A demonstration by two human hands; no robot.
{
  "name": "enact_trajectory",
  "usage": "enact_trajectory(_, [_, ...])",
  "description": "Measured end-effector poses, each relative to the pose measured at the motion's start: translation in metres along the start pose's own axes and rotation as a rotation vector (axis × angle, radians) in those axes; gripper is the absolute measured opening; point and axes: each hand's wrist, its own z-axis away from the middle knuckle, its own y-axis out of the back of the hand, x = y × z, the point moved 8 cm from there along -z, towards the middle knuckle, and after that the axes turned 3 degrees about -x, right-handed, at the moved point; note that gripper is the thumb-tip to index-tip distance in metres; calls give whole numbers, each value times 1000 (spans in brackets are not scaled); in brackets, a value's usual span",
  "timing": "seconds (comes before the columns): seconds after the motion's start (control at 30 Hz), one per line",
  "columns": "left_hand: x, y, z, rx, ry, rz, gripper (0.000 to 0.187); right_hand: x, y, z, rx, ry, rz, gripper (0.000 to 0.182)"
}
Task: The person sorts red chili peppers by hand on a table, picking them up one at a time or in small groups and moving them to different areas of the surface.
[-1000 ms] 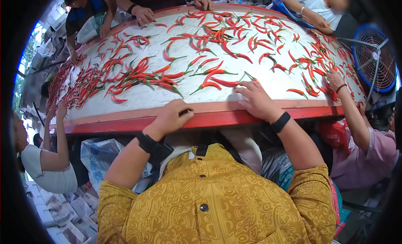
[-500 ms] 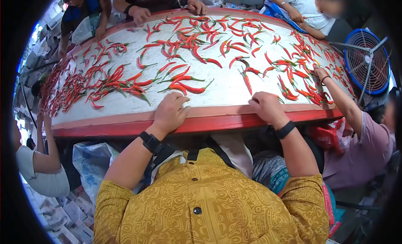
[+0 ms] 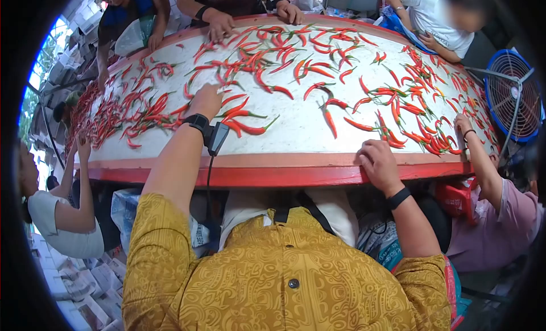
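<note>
Red chilies (image 3: 330, 124) strewn across a white-topped table (image 3: 296, 139)

The left hand (image 3: 206, 101) reaches over the near part of the table, back upward, close above a cluster of chilies left of the table's middle. Its fingertips are hidden, so whether they pinch anything cannot be told. A black wristband (image 3: 196, 121) with a grey device (image 3: 218, 139) sits behind it.

The right hand (image 3: 380, 164) lies at the table's near rim, fingers bent loosely and side by side, just below some chilies; its palm is hidden, so any hold cannot be told.

At the table's far edge, a co-worker's hand (image 3: 220, 27) is among chilies; at its right end, another's hand (image 3: 463, 124) reaches in. Beyond that end stands a blue-rimmed fan (image 3: 515, 92).
</note>
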Motion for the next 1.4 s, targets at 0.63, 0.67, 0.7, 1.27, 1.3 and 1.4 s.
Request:
enact_trajectory(0.63, [185, 3, 45, 102, -362, 360, 17, 101, 52, -6, -379, -219, -25, 22])
enact_trajectory(0.67, [195, -8, 48, 74, -351, 372, 17, 111, 51, 2, -495, -313, -7, 21])
enact_trajectory(0.7, [205, -16, 52, 46, -339, 385, 17, 118, 53, 8, -497, -315, -1, 21])
enact_trajectory(1.27, [317, -103, 135, -117, -72, 960, 52, 159, 24, -56, -422, -10, 463, 36])
enact_trajectory(1.3, [326, -99, 137, -119, -75, 960, 52, 162, 26, -52, -421, -14, 464, 36])
enact_trajectory(1.4, [352, -110, 139, -259, -61, 767, 42, 161, 56, -37, -151, 113, 288, 27])
